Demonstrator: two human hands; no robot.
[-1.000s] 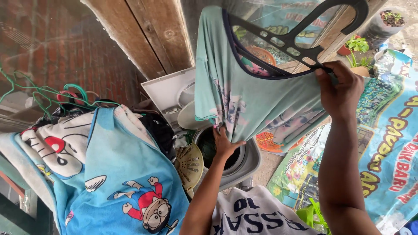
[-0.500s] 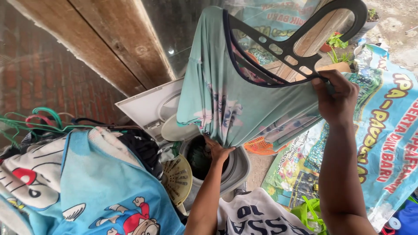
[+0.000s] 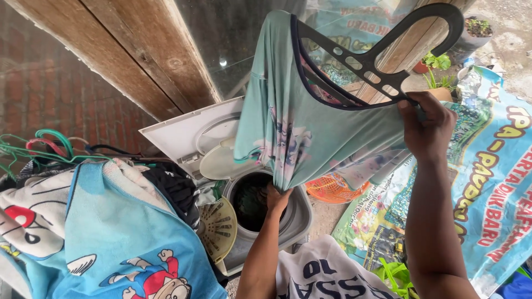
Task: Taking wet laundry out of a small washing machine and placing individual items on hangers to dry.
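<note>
Left hand: the left hand (image 3: 275, 197) gripped the bunched hem of the pale green printed T-shirt (image 3: 310, 127), lower than half a second before, and pulled the cloth taut.
Right hand: the right hand (image 3: 428, 126) pinched the shirt's shoulder against the black plastic hanger (image 3: 377, 55), as before.
Shirt: stretched between both grips, on the hanger.
Below the left grip: the open grey spin tub (image 3: 260, 207), a cream perforated lid (image 3: 217, 227) beside it.
Beyond the right grip: a bright printed banner (image 3: 493, 182) on the ground.
Reading: the shirt was likely being straightened on its hanger.
</note>
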